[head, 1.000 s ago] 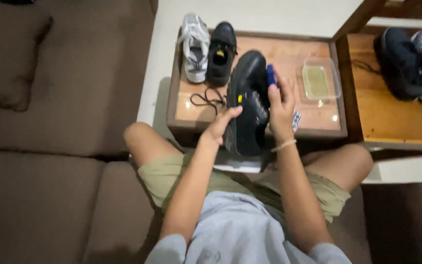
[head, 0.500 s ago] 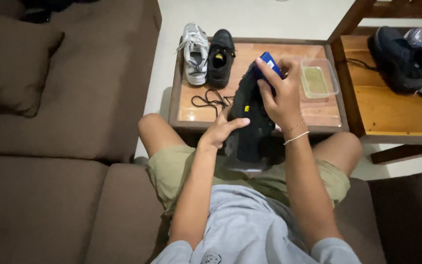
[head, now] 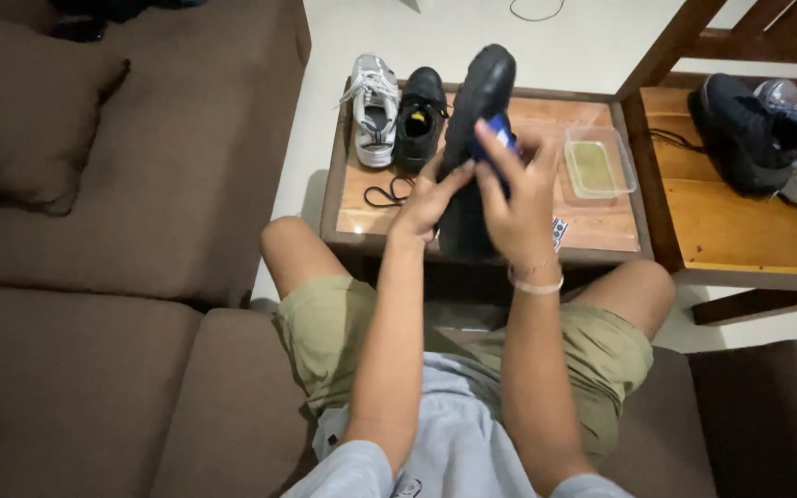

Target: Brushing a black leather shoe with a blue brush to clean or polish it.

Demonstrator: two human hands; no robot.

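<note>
Black shoe [head: 472, 138] upright, sole outward, gripped by both hands.

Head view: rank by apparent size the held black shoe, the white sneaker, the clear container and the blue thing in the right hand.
1. Held black shoe, though it is raised nearer the camera.
2. White sneaker on the small table.
3. Clear container.
4. Blue thing in the right hand, mostly covered by fingers.

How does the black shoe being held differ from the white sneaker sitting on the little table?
The held black shoe is dark, while the white sneaker is pale grey-white. The black shoe is lifted and tilted between the left hand and right hand; the white sneaker rests flat on the small wooden table, untouched. Both point away from the person.
</note>
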